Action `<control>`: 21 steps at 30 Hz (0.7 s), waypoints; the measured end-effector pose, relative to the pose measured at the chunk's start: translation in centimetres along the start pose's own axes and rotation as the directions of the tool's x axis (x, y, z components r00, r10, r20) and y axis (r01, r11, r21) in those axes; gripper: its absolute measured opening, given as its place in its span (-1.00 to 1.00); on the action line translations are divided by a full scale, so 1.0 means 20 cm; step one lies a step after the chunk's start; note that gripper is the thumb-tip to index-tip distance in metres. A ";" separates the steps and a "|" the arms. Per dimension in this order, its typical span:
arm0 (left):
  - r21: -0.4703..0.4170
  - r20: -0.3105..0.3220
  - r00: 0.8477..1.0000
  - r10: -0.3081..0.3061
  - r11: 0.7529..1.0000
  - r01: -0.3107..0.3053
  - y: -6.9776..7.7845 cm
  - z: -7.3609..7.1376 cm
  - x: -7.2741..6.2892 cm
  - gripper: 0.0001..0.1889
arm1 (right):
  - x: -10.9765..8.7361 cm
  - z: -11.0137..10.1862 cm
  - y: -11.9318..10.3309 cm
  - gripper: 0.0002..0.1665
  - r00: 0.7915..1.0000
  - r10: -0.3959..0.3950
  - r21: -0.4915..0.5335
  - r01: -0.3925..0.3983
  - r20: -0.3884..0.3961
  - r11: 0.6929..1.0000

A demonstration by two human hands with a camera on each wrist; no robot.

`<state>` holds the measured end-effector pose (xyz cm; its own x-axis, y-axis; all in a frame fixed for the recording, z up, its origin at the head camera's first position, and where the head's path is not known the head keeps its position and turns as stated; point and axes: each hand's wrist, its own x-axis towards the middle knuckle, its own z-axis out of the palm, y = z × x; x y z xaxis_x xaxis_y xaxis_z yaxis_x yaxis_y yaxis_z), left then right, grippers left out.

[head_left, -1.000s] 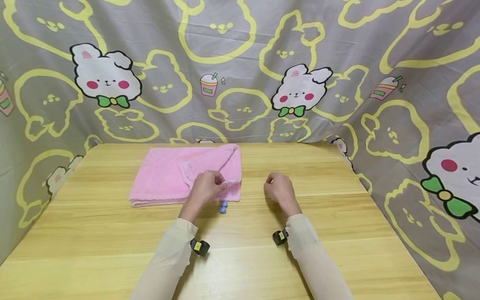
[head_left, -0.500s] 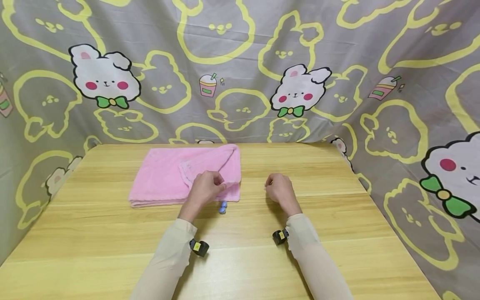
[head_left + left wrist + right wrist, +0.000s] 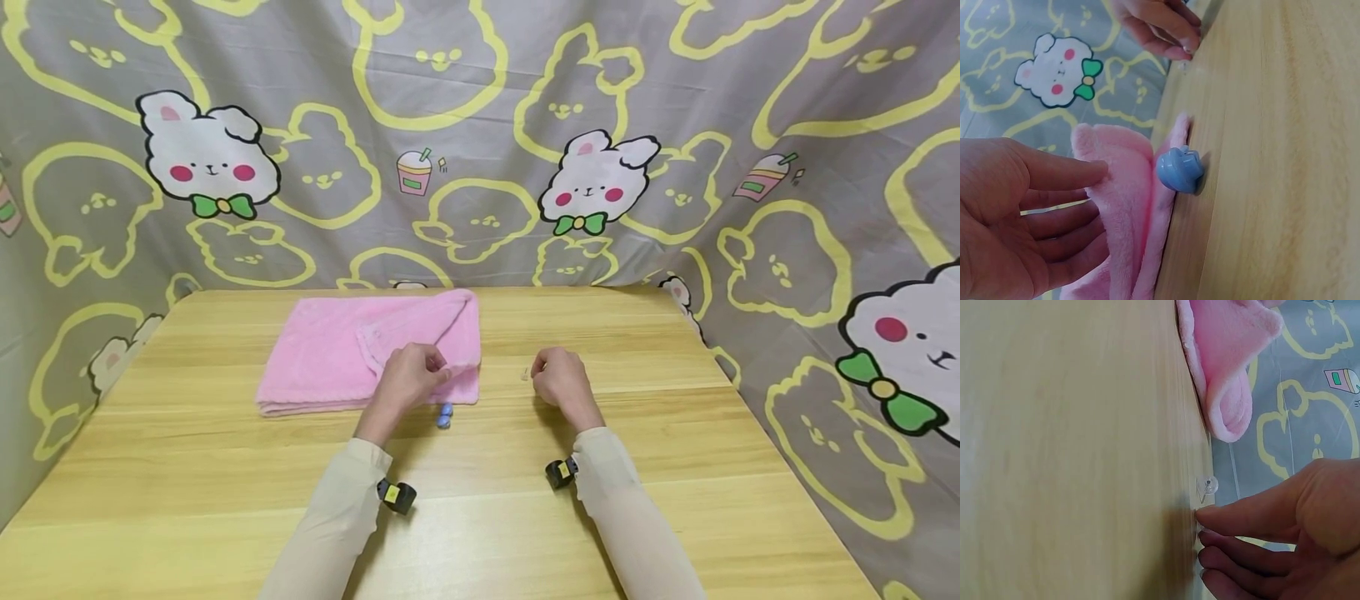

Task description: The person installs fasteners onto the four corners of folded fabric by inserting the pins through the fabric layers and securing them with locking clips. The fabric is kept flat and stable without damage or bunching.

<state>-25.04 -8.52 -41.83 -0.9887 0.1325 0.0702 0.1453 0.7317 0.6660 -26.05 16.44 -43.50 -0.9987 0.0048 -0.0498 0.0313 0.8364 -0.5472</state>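
In the head view my left hand (image 3: 411,379) pinches the front right corner of a folded pink fleece blanket (image 3: 315,350). The left wrist view shows the thumb on the raised blanket edge (image 3: 1119,219), with fingers behind it. Just in front of the blanket lies a glossy blue rounded plastic piece (image 3: 1179,169), two-lobed from the head. My right hand (image 3: 561,377) rests low at the table, fingertips near the surface and nothing visible between them. Beside its thumb sits a small clear plastic disc with a thin metal pin (image 3: 1207,484).
Both hands work above a light wood-grain table (image 3: 480,517). A grey curtain (image 3: 480,150) with yellow outlines and white bunnies hangs behind it and along the sides. Each sleeve cuff carries a small black wrist camera (image 3: 397,497).
The clear disc, hidden by the right hand a second ago, now shows to the left of its fingertips. The left hand keeps its pinch on the blanket. The view has shifted slightly.
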 end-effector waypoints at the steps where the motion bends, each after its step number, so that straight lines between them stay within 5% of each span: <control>1: 0.001 0.001 1.000 0.000 1.000 0.000 0.00 0.00 0.00 -0.91 | 0.00 0.00 0.00 -0.73 1.000 0.001 0.001 -0.001 0.000 1.000; 21: -0.001 0.010 1.000 -0.021 1.000 0.021 0.00 0.00 0.01 -0.90 | 0.01 -0.01 0.00 -0.88 0.998 0.045 0.117 -0.041 -0.032 0.992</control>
<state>-25.18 -8.62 -41.84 -0.9910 0.1243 0.0489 0.1249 0.7335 0.6681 -26.16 16.51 -43.30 -0.9971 0.0602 -0.0473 0.0766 0.7656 -0.6388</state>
